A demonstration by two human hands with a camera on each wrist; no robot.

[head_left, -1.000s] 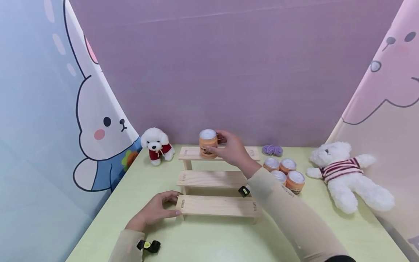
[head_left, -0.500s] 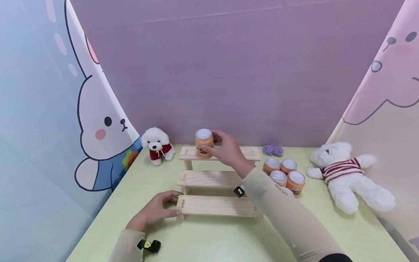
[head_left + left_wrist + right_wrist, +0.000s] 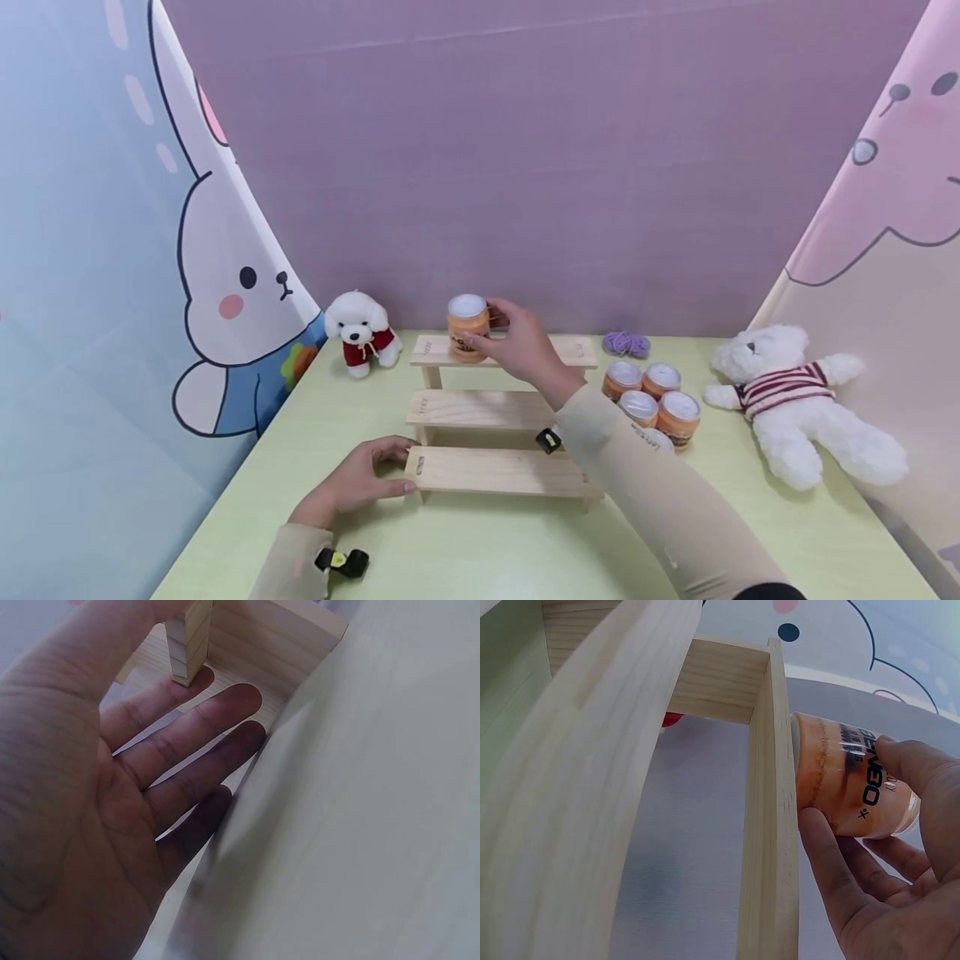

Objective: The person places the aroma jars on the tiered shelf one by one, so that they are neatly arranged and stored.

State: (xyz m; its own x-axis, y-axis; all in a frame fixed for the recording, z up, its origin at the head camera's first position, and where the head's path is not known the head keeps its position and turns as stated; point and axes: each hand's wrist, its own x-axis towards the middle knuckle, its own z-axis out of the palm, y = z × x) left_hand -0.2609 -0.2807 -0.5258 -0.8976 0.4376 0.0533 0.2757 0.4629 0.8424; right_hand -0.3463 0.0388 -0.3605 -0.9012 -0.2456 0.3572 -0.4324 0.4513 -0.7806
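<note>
Your jar (image 3: 467, 326) has slid left along the far, top step of the rack (image 3: 497, 472) over the past second and now stands settled there. At left, your left hand (image 3: 352, 483) lies flat, fingers straight, against the rack's near left end, gripping nothing. At centre, your right hand (image 3: 521, 343) remains wrapped around the jar. To the right, four more jars (image 3: 651, 395) wait on the table (image 3: 465, 550).
</note>
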